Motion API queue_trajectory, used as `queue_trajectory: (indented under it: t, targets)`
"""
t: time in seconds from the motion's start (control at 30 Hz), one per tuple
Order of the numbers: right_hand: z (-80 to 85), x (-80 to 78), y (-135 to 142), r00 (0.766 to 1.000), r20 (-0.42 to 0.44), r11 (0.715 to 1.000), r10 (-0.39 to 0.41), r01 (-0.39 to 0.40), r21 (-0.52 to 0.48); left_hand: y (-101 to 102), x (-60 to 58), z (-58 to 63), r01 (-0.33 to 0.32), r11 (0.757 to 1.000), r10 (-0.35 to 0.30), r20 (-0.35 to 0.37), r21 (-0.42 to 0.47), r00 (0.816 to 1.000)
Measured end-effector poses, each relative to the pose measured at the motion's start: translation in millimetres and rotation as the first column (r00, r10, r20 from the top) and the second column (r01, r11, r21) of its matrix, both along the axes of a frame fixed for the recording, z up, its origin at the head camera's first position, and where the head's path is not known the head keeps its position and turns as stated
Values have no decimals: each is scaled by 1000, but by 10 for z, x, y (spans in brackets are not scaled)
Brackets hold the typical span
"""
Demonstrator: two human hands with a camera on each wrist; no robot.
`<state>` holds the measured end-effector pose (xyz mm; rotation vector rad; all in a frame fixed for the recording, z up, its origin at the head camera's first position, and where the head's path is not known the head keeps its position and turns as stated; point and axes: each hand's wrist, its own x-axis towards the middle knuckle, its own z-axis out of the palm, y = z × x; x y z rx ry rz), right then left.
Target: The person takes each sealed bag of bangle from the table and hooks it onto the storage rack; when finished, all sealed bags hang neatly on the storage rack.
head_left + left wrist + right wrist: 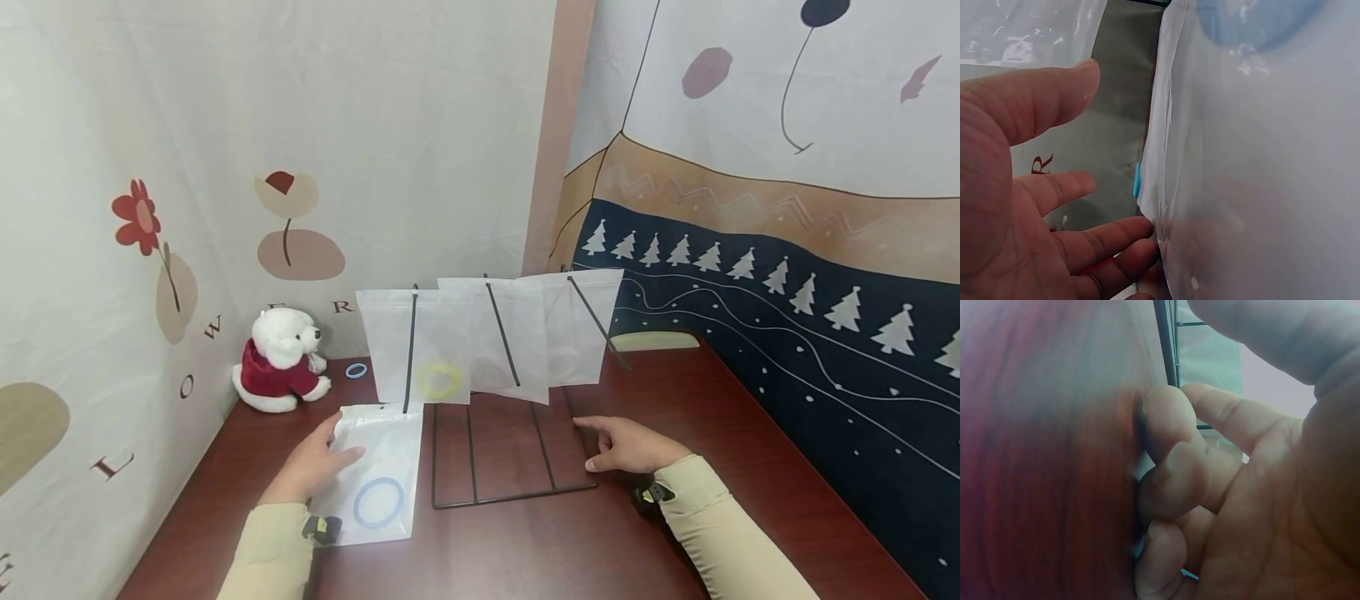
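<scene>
A clear zip bag [378, 454] with a blue ring [378, 502] inside lies on the table at the left front. My left hand [311, 462] is at its left side, thumb and fingers spread, fingertips right at the edge of the bag [1260, 175] in the left wrist view. A black wire rack [513, 500] stands to the right. On its prongs hang three whitish bags; the left hanging bag [386, 350] shows a yellow ring [440, 381]. My right hand [630, 444] rests on the table, index finger extended at the rack's right side, other fingers loosely bent.
A white plush bear [281, 362] in a red outfit sits at the back left. Beside it lies a small blue ring [356, 371]. A pale, flat-looking item [655, 341] is at the back right edge. Printed cloth walls [420, 150] enclose the wooden table [525, 558].
</scene>
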<state>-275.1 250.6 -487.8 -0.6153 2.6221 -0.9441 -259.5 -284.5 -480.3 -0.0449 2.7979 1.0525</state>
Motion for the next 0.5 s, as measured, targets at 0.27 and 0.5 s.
queue_trajectory:
  t: [0.27,0.5]
  targets:
    - [-16,-11,9,1000,8,1000,-5,5,5,-57,-23,-16,2,1000,-2,0,-19,1000]
    - [-27,-20,10,1000,13,1000,-11,11,-6,-59,-32,-46,10,994,-8,14,-108,1000]
